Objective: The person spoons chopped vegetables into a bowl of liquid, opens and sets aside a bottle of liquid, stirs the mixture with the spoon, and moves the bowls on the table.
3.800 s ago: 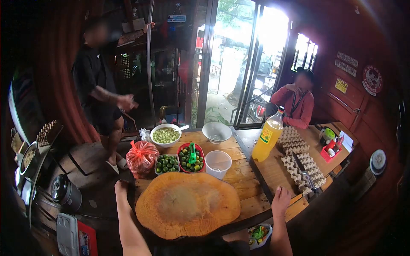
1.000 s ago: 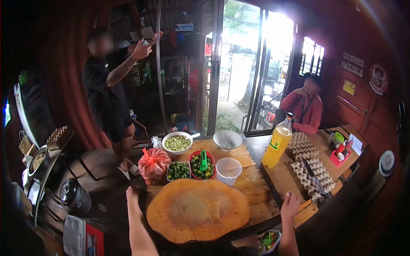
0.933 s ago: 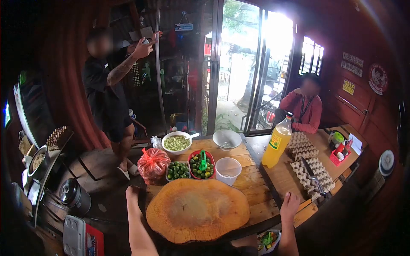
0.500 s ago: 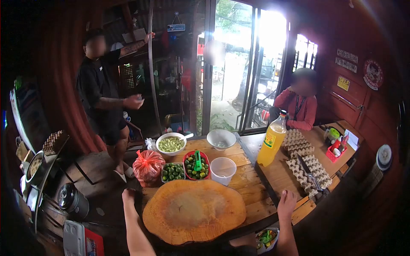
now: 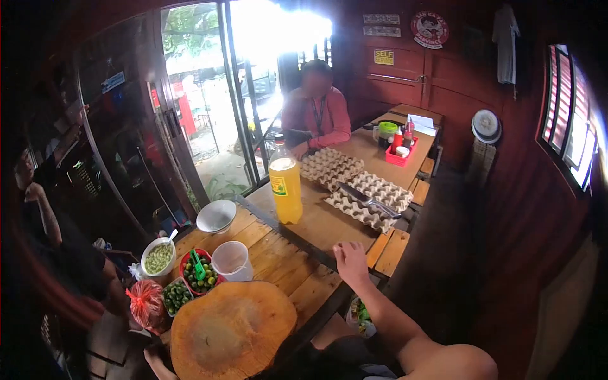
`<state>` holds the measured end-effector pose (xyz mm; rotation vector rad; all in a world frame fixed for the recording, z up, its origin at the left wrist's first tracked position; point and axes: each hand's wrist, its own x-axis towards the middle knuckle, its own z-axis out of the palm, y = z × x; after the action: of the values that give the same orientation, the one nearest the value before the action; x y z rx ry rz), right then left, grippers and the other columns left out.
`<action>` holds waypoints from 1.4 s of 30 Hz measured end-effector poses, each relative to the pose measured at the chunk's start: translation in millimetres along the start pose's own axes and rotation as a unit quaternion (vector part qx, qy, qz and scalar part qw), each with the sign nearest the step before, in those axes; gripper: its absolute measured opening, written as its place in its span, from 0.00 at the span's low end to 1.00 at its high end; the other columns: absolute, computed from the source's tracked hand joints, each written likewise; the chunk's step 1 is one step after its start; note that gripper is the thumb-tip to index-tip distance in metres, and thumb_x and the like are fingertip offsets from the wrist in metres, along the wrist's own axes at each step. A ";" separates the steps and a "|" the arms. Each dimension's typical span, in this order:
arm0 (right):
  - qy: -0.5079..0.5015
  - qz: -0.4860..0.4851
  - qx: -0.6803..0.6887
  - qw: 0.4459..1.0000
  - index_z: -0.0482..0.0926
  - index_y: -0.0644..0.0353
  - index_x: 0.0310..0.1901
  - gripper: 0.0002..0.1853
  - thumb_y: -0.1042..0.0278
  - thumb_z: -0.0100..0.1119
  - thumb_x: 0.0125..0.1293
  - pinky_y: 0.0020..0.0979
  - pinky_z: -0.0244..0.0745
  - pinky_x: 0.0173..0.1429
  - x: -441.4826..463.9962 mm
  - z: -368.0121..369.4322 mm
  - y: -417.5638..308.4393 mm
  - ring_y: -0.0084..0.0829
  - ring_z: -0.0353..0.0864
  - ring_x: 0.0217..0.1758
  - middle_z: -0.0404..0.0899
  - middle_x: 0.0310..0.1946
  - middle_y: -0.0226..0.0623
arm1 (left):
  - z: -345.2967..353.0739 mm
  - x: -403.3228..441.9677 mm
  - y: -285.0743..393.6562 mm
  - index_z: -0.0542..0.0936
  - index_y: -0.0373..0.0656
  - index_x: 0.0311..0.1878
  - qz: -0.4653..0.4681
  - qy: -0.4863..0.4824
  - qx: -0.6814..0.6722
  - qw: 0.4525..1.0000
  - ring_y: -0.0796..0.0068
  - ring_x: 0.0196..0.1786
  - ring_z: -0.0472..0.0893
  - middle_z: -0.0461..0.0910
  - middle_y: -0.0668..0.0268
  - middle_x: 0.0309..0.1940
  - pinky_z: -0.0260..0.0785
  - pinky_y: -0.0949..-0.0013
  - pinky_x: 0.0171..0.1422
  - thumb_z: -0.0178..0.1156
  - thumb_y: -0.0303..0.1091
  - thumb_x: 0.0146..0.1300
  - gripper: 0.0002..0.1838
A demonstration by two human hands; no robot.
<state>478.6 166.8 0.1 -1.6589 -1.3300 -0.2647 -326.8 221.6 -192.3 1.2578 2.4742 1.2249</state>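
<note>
My right hand [image 5: 352,259] is raised over the table's near edge, holding nothing, its fingers loosely bent and apart. Beyond it, a large knife [image 5: 356,192] lies on cardboard egg trays [image 5: 377,184], with a gap between hand and knife. Low at the left, my left hand [image 5: 152,354] is beside the round wooden chopping board [image 5: 231,329]; its fingers are mostly hidden. Behind the board are a red basket of calamansi [image 5: 201,273] with a green-handled tool on top, a tub of small green fruits [image 5: 177,296] and a white plastic container [image 5: 232,260].
A large bottle of yellow drink [image 5: 285,190] stands mid-table. A bowl of chopped green food [image 5: 158,257], a white bowl [image 5: 216,216] and a red plastic bag [image 5: 147,304] are at left. A condiment basket [image 5: 401,152] sits farther back. One person sits across; another stands left.
My view has swung to the right. My right hand has moved forward, closer to the egg trays and knife. The seated person's arm has come down toward the table.
</note>
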 end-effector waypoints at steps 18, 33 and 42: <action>-0.002 -0.047 -0.024 0.999 0.83 0.65 0.47 0.13 0.61 0.59 0.83 0.58 0.73 0.55 -1.9 11.1 6.2 0.59 0.78 0.50 0.82 0.41 0.51 | -12.8 8.8 -8.7 0.93 0.42 0.45 -0.020 -0.005 0.037 0.999 0.48 0.51 0.89 0.91 0.48 0.45 0.82 0.50 0.55 0.60 0.38 0.72 0.15; -0.041 -0.025 -0.069 0.996 0.80 0.68 0.49 0.19 0.57 0.51 0.89 0.60 0.71 0.53 -3.2 18.8 19.4 0.63 0.77 0.49 0.79 0.41 0.57 | -35.0 -12.1 41.7 0.92 0.41 0.51 -0.088 -0.018 0.045 0.995 0.39 0.60 0.88 0.90 0.42 0.51 0.81 0.44 0.66 0.60 0.44 0.72 0.19; -0.033 -0.036 -0.070 0.996 0.78 0.68 0.44 0.16 0.63 0.53 0.87 0.58 0.70 0.51 -0.8 12.2 8.5 0.60 0.76 0.46 0.76 0.37 0.54 | -26.1 -9.3 29.3 0.93 0.42 0.50 -0.086 0.003 -0.027 0.996 0.39 0.59 0.88 0.90 0.42 0.50 0.81 0.44 0.65 0.61 0.44 0.72 0.19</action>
<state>480.9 176.1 -11.3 -1.7497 -1.4511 -0.3557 -313.3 208.7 -156.6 1.0061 2.4753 1.2429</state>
